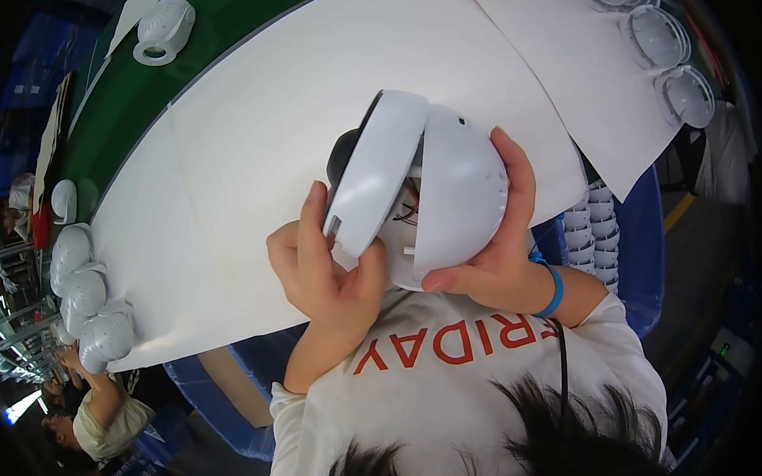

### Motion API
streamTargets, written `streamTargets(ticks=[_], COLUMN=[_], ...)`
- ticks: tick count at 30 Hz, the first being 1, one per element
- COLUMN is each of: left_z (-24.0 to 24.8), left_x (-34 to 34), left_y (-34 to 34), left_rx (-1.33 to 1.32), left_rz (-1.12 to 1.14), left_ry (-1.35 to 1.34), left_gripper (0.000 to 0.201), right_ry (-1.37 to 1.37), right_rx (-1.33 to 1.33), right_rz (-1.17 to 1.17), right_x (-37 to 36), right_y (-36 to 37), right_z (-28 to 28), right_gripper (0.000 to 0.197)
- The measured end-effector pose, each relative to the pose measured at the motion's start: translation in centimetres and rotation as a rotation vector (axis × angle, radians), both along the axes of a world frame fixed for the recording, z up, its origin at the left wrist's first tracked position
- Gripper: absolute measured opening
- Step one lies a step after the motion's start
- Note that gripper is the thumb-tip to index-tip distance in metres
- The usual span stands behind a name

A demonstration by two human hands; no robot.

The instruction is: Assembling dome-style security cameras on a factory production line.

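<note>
Held above the table, close to my chest, is a white plastic housing in two parts, parted by a wedge-shaped gap. My left hand [336, 274] is closed on the front cover [378, 174], thumb and fingers at its lower edge. A dark rounded piece [340, 159] sticks out from that cover's far side. Cupped in my right hand [505, 254] is the domed rear shell [462, 196], with the thumb low and the fingers around its outer curve. Inside the gap, thin red and dark wires [408, 204] show; what they join is hidden.
White paper [251, 184] covers the table. Several white domed shells [105, 335] line its left edge; clear-looking round covers [685, 97] stand at the far right. Beyond is a green strip [125, 130] with a white housing [166, 30]. A blue bin [649, 252] holds stacked white parts. Another person [108, 416] sits at left.
</note>
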State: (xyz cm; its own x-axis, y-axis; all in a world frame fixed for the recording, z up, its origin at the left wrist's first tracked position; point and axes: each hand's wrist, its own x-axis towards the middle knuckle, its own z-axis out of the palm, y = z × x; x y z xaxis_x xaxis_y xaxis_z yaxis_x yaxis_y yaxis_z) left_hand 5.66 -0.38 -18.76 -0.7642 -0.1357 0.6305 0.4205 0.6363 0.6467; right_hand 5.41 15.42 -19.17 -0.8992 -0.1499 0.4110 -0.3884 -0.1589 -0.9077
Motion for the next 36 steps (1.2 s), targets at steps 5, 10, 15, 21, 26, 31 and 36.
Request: streamTargets(ticks=[5, 10, 15, 21, 26, 31, 36], left_z=[-0.2, -0.3, -0.1, -0.5, 0.0, 0.1, -0.3], left_x=[0.1, -0.1, -0.2, 0.1, 0.0, 0.2, 0.5], left_y=[0.2, 0.2, 0.0, 0.2, 0.3, 0.6, 0.0], left_rx=[-0.055, 0.003, -0.076, 0.036, -0.055, -0.048, -0.108], left_rz=[-0.027, -0.021, -0.024, -0.041, -0.050, -0.079, -0.163], left_ry=[0.038, 0.053, 0.072, 0.033, 0.053, 0.060, 0.001], left_gripper=[0.058, 0.059, 0.061, 0.063, 0.065, 0.065, 0.066], right_ry=[0.007, 0.031, 0.032, 0.054, 0.176, 0.256, 0.322], right_rx=[0.006, 0.029, -0.044, -0.020, 0.083, 0.160, 0.140], right_rz=[-0.081, -0.089, -0.124, -0.148, -0.195, -0.247, -0.261], right_x=[0.2, 0.3, 0.2, 0.3, -0.2, -0.6, -1.5], right_y=[-0.4, -0.2, -0.3, -0.5, -0.3, -0.1, 0.4], right_z=[-0.9, -0.6, -0.5, -0.7, -0.5, -0.3, -0.8], right_gripper=[0.110, 0.115, 0.111, 0.110, 0.109, 0.107, 0.105])
